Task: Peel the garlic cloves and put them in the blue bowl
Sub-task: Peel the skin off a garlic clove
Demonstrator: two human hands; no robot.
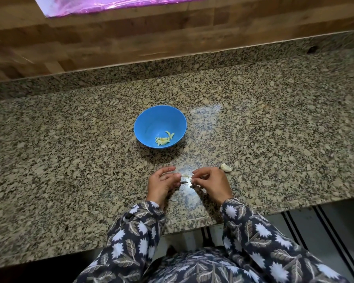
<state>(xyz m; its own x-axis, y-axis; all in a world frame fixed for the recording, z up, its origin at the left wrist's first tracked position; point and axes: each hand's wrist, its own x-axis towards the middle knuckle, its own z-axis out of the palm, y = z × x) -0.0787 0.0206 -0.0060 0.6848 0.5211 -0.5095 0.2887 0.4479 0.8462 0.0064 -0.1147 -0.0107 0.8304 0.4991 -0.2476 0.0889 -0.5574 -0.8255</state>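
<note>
A blue bowl (149,124) stands on the granite counter and holds several peeled garlic cloves (164,138). Nearer the counter's front edge, my left hand (164,183) and my right hand (209,183) meet over a small pale garlic clove (186,176). Both hands pinch it between their fingertips, just above the counter. A small dark shadow lies under the clove. To the right of my right hand, a piece of unpeeled garlic (226,167) lies on the counter.
The speckled granite counter (274,129) runs left to right, with a raised granite lip and a wood-pattern wall (131,37) behind it. A purple shiny sheet (110,5) shows at the top. The counter's front edge is close to my patterned sleeves.
</note>
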